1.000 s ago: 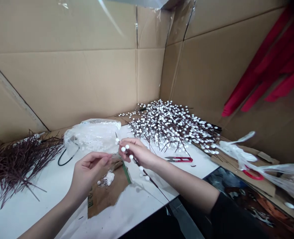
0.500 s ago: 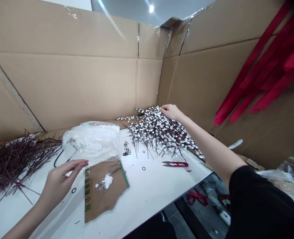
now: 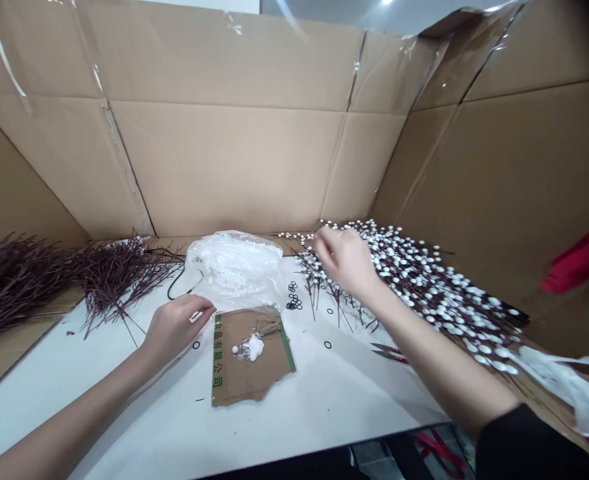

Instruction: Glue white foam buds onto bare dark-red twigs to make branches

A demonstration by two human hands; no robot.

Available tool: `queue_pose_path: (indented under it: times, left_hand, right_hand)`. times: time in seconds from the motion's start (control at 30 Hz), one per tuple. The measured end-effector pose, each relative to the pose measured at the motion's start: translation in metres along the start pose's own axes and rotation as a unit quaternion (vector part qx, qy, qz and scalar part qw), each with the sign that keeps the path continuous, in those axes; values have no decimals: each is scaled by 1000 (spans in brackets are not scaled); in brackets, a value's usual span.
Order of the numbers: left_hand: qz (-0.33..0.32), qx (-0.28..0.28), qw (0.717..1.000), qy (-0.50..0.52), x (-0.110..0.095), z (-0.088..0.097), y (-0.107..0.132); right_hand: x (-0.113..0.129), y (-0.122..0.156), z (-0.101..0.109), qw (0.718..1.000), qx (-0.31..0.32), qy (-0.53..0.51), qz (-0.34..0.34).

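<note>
My left hand (image 3: 180,325) hovers by the left edge of the cardboard piece (image 3: 244,387), thumb and fingertips pinched together; whatever is between them is too small to make out. White glue-like paste (image 3: 253,347) lies on the cardboard beside a small white ball (image 3: 234,350). A clear plastic bag of white balls (image 3: 234,267) sits just behind. My right hand (image 3: 348,261), a little blurred, is raised at the left side of the pile of white-berried branches (image 3: 424,287). Its fingers are curled in, and no branch shows in them.
Bare brown twigs (image 3: 119,273) lie at the left, with another bundle (image 3: 14,280) farther out. Small black rings (image 3: 293,297) and red-handled snips (image 3: 389,352) are on the white table (image 3: 294,440). Cardboard walls (image 3: 224,167) enclose the back and sides; red ribbon (image 3: 584,257) hangs right.
My view has turned left. My right hand has left the berry pile's top and come back leftward. My left hand stays near the cardboard, its fingertips now closer together.
</note>
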State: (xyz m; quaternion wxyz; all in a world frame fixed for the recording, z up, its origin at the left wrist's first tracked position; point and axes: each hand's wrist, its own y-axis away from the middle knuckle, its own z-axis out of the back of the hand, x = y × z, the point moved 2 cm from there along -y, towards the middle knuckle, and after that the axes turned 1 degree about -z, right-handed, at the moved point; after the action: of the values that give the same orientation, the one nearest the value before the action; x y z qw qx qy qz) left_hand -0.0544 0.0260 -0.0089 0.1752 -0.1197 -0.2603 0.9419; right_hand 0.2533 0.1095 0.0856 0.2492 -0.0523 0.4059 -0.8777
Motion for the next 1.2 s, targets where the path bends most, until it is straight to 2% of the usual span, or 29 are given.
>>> queue_pose_path:
  times: [0.07,0.13,0.23,0.3,0.4,0.47,0.57,0.7,0.87,0.97,1.07,1.2]
  left_hand:
    - [9,11,999,-47,3,2,0]
    - [17,23,995,-98,9,5,-1]
    - [52,30,986,-156,22,12,-5]
    - [101,36,975,-194,34,18,-8]
    - [193,55,946,-253,56,28,-9]
    - [252,69,924,-278,72,34,-7]
    - [327,80,899,-282,96,41,-2]
    - [353,85,889,-277,113,46,4]
    - [410,88,870,-260,122,54,11]
    - [425,106,871,-221,127,58,14]
    - [438,105,868,-208,131,61,15]
    - [459,70,859,-215,131,68,14]
  right_hand:
    - [47,16,6,995,-16,-37,92]
    - [81,35,4,983,3,-77,166]
    - [102,58,-13,966,38,-147,208]
    - [97,66,-29,966,59,-176,181]
    - [79,68,-50,961,127,-215,114]
    - [68,67,-57,958,147,-234,81]
    - [60,65,-58,960,159,-221,67]
    - [63,65,-53,947,200,-242,64]
    - [71,68,-40,921,246,-288,93]
    - [72,70,-35,911,274,-290,107]
    - [72,71,-36,904,289,-295,110]
    - [71,72,-43,900,297,-299,110]
